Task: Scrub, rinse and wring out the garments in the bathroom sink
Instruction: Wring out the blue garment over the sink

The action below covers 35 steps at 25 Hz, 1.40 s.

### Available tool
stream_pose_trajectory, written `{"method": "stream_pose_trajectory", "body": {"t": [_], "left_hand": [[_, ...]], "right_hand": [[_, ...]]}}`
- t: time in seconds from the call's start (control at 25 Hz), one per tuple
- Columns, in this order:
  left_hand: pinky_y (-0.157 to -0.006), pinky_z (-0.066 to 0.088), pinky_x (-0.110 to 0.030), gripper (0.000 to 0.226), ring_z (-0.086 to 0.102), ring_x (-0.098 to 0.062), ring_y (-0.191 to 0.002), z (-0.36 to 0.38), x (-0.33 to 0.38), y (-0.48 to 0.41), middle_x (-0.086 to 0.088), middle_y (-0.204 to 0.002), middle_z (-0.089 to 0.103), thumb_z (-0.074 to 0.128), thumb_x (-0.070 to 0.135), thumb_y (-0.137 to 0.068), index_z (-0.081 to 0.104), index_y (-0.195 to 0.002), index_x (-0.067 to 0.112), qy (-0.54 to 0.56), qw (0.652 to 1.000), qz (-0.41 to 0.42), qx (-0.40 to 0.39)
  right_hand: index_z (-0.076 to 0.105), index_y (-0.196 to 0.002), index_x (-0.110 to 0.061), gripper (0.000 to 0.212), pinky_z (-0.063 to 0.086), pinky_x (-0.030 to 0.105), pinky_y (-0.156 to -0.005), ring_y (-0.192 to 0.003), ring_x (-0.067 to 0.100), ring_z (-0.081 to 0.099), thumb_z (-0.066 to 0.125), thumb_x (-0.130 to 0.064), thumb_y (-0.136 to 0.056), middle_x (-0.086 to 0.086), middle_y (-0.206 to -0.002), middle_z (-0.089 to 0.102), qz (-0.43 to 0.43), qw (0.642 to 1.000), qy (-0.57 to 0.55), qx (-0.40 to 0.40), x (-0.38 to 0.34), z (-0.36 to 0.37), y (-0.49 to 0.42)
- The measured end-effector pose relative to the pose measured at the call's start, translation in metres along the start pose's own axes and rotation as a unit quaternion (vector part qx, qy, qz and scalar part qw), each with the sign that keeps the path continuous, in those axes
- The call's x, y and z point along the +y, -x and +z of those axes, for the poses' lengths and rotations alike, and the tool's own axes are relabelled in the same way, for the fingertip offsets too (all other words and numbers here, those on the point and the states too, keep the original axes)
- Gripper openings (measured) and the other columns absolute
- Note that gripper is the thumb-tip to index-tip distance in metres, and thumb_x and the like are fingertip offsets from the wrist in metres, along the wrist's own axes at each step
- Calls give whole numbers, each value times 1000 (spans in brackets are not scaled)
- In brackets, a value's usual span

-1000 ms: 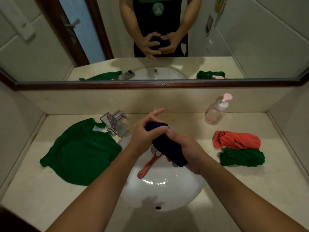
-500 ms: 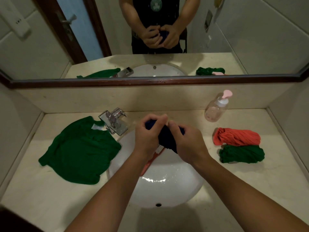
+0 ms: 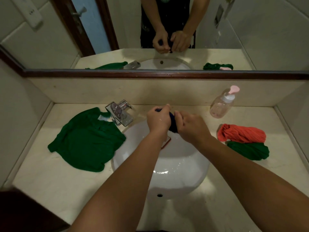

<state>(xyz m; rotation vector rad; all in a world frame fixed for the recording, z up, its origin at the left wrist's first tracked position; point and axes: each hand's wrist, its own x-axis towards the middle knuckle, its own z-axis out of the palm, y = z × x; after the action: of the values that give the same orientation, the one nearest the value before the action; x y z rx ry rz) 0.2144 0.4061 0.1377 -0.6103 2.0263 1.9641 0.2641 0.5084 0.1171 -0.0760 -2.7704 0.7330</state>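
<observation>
Head view. Both forearms reach forward over a white sink (image 3: 175,166) set into a pale stone counter (image 3: 41,178). The left hand (image 3: 158,121) and the right hand (image 3: 192,128) meet above the far part of the basin, knuckles almost touching. Each hand has its fingers curled tightly round one end of a dark blue garment (image 3: 173,123), which is bunched into a short twisted roll; only a narrow strip of the cloth shows between the two fists, held in the air above the basin rather than lying in it. Below the left wrist, part of a red-handled brush (image 3: 166,142) shows inside the sink. A chrome tap (image 3: 120,114) stands at the basin's far left edge. A green shirt (image 3: 87,139) lies spread flat on the counter to the left of the sink, its collar just beside the tap. On the counter to the right lie two wrung rolls, side by side and touching: an orange roll (image 3: 242,133) farther from the person, and a green roll (image 3: 249,150) nearer. A clear pump bottle (image 3: 222,104) with a pink top stands behind them near the back wall. The mirror (image 3: 50,39) above the counter reflects both hands clasped on the dark cloth.
</observation>
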Motion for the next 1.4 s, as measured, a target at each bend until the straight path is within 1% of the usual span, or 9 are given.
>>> {"method": "stream_pose_trajectory", "body": {"t": [0.32, 0.56, 0.64, 0.76, 0.88, 0.96, 1.08, 1.24, 1.4], "left_hand": [[-67, 53, -27, 18, 63, -13, -74, -37, -8, -8, 1, -76, 66, 68, 26, -95, 66, -84, 11, 9, 976, 141, -167], [-81, 57, -35, 15, 67, -21, -89, -48, -25, 0, -4, -91, 71, 80, 29, -79, 71, -84, 19, 59, 960, 185, -202], [-84, 57, -36, 16, 68, -24, -94, -51, -26, 0, -7, -96, 72, 81, 26, -77, 72, -87, 17, 52, 952, 200, -225], [-85, 58, -40, 11, 71, -29, -96, -54, -23, 1, -13, -99, 75, 81, 17, -78, 75, -87, 14, 36, 950, 186, -248], [-85, 59, -42, 16, 71, -31, -95, -58, -22, 2, -13, -98, 76, 84, 19, -77, 77, -89, 12, -5, 949, 193, -250], [-85, 60, -46, 15, 72, -34, -93, -58, -22, 5, -16, -96, 75, 84, 17, -79, 77, -88, 8, -18, 949, 190, -250], [-79, 59, -50, 17, 70, -35, -81, -52, -24, 7, -16, -83, 72, 85, 22, -78, 71, -74, 14, -2, 965, 160, -206], [-79, 59, -53, 22, 70, -39, -84, -35, -26, 8, -17, -85, 72, 81, 31, -83, 67, -67, 23, 17, 989, 115, -88], [-72, 57, -35, 24, 63, -20, -87, -16, -16, 7, -3, -103, 63, 75, 23, -87, 58, -103, 20, 27, 999, 38, -17]], "right_hand": [[65, -92, -17, 33, 35, 28, -53, -63, 19, 58, 42, -36, -107, -1, -71, 60, 97, 991, -89, -29, -11, -3, 7], [62, -76, -29, 39, 39, 25, -57, -64, 12, 59, 44, -49, -104, -6, -70, 62, 184, 961, -195, -74, -19, -7, 17], [70, -85, -31, 49, 48, 30, -64, -77, 16, 67, 35, -62, -101, -3, -83, 71, 216, 942, -230, -118, -21, -11, 12], [73, -104, -38, 58, 57, 42, -89, -95, 23, 74, 26, -71, -101, 4, -101, 77, 306, 854, -370, -202, -25, -22, 12], [71, -114, -15, 81, 57, 33, -69, -84, 26, 75, 21, -77, -98, 12, -98, 78, 404, 748, -438, -293, -25, -34, 15], [69, -115, -11, 84, 49, 27, -57, -75, 27, 72, 19, -77, -98, 15, -93, 78, 408, 768, -369, -327, -24, -32, 16], [65, -105, -10, 59, 48, 30, -59, -72, 33, 71, 29, -57, -106, 15, -90, 77, 372, 849, -289, -240, -24, -21, 17], [56, -93, -14, 36, 35, 25, -57, -68, 21, 53, 30, -32, -111, 2, -79, 59, 150, 974, -52, -160, -20, -10, 14], [43, -65, -29, 45, 25, 22, -49, -51, 11, 47, 34, -27, -109, -4, -58, 50, 105, 990, -69, -69, -15, -8, 9]]}}
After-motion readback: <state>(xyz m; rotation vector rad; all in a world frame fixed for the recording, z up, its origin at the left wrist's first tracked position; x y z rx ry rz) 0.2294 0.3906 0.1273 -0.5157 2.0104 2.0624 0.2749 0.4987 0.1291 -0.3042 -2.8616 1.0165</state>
